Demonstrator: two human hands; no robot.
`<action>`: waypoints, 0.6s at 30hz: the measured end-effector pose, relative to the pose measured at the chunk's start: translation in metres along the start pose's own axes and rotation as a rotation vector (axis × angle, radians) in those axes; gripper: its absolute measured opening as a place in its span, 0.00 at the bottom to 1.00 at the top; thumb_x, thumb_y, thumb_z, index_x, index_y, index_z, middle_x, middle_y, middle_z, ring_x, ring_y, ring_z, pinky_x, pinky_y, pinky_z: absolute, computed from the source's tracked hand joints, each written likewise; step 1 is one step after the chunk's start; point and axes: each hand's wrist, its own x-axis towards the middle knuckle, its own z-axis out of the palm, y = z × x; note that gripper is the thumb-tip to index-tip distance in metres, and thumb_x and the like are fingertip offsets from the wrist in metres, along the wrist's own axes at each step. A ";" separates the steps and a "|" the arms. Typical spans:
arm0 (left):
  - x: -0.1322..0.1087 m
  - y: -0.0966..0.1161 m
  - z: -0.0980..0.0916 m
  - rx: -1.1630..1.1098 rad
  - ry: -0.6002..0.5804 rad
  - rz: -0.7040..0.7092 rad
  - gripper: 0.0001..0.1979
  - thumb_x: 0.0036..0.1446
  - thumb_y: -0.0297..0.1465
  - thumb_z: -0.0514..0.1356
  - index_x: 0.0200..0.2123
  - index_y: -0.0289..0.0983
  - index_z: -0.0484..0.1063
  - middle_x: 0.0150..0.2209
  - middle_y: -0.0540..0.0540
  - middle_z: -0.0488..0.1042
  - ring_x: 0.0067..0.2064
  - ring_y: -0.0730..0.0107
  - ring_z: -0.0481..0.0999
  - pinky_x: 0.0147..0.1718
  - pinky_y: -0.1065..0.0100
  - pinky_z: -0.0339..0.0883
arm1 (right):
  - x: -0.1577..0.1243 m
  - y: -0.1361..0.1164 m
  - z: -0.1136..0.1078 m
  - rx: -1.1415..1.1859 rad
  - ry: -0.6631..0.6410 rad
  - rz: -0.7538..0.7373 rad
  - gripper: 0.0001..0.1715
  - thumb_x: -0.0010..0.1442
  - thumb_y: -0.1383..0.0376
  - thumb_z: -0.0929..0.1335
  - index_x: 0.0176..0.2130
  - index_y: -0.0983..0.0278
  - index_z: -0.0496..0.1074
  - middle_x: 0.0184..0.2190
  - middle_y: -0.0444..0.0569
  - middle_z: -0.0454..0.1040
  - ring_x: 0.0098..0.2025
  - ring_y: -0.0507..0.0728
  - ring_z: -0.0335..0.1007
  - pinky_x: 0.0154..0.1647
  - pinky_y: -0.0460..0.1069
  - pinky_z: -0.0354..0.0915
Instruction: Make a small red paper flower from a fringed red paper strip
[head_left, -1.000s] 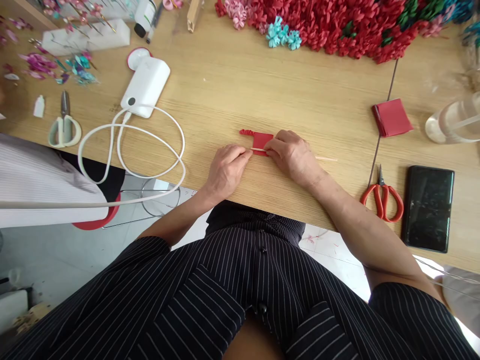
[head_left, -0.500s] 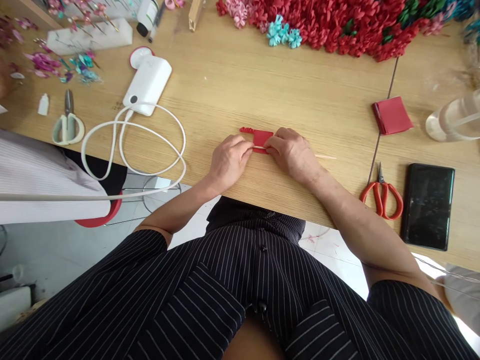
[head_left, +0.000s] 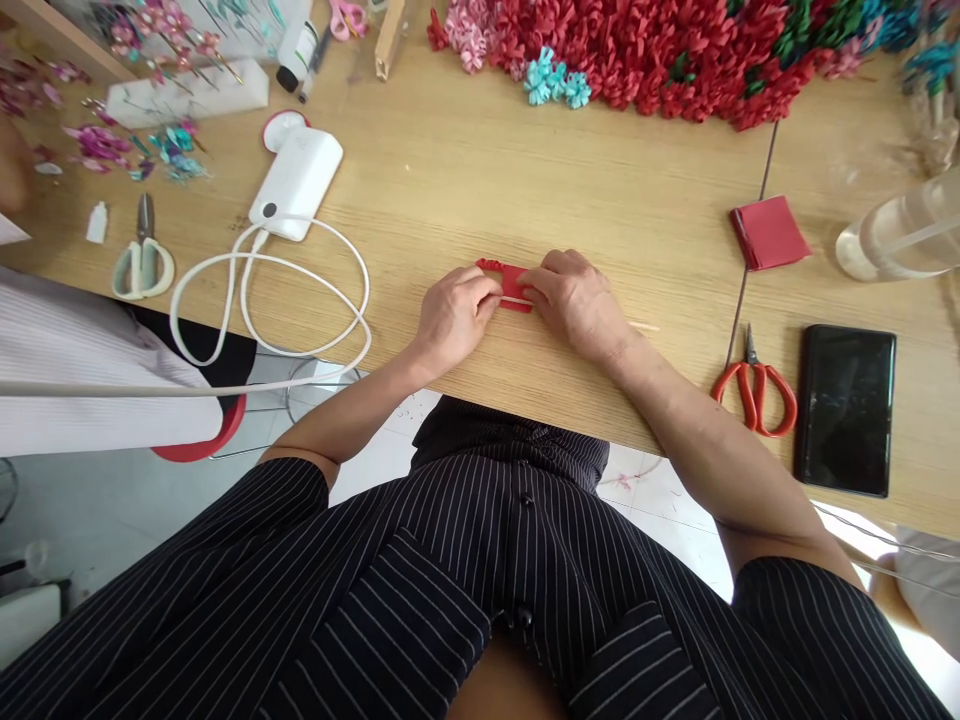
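A small red square (head_left: 514, 278) of thin sheet, fabric or paper, lies flat on the table in front of me. Across its near part runs a thin pale stick (head_left: 516, 301), its pointed end showing beyond my right wrist. My left hand (head_left: 455, 315) pinches the stick at the square's left edge. At the right edge, the closed fingers of my right hand (head_left: 576, 303) press on stick and square, hiding part of both. A short crinkled red strip (head_left: 490, 264) lies at the square's far left corner.
Red-handled scissors (head_left: 754, 385), a black tablet-like slab (head_left: 845, 410), a red stack of squares (head_left: 770, 232) and a clear bottle (head_left: 900, 235) are to the right. Leftward lie a white device (head_left: 304, 180) with looped cable and pale-handled scissors (head_left: 144, 262). Red flowers (head_left: 637, 50) line the back.
The view has shifted slightly. My right fingers have moved a little left over the red square, covering more of its right side. Both hands keep hold at the stick.
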 end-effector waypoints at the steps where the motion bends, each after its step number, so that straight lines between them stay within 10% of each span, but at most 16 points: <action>1: -0.001 0.000 0.001 -0.002 0.002 0.004 0.08 0.65 0.26 0.60 0.34 0.39 0.77 0.36 0.47 0.80 0.41 0.62 0.78 0.43 0.62 0.73 | 0.002 0.000 0.002 -0.015 0.015 -0.007 0.19 0.75 0.66 0.60 0.53 0.60 0.79 0.48 0.55 0.77 0.50 0.61 0.69 0.48 0.53 0.66; 18: -0.006 -0.004 -0.002 0.013 -0.042 0.061 0.15 0.73 0.32 0.54 0.37 0.39 0.80 0.38 0.46 0.80 0.43 0.65 0.77 0.45 0.63 0.72 | 0.009 -0.001 0.011 0.006 0.041 -0.035 0.26 0.78 0.59 0.54 0.53 0.63 0.77 0.49 0.59 0.75 0.55 0.66 0.67 0.52 0.58 0.65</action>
